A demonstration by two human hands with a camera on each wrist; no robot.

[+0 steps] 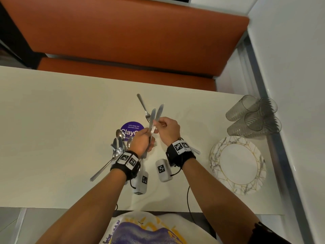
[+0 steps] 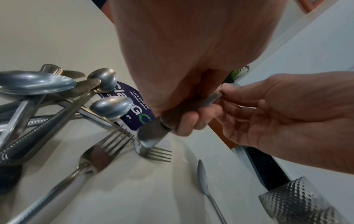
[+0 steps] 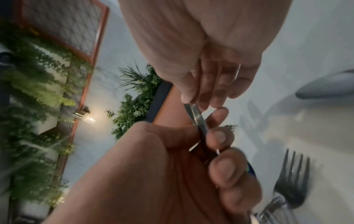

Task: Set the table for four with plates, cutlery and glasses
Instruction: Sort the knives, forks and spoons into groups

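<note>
The cream bench (image 1: 52,120) runs along an orange seat (image 1: 123,32) at its far edge. Near the right edge lies a stack of marbled plates (image 1: 237,164) with gold lines, and just beyond it, toward the far right corner, four ribbed glasses (image 1: 253,117) lie on their sides, touching one another. In the middle of the bench a heap of spoons, forks and knives (image 1: 117,147) partly covers a round purple sticker (image 1: 131,128); one fork (image 1: 143,106) lies apart, nearer the far edge. Above the heap the left hand (image 1: 140,141) is curled round the handles of two knives (image 1: 154,118) (blades pointing up and away), while the right hand (image 1: 168,129) pinches one of them between thumb and fingertips, its other fingers loosely bent.
</note>
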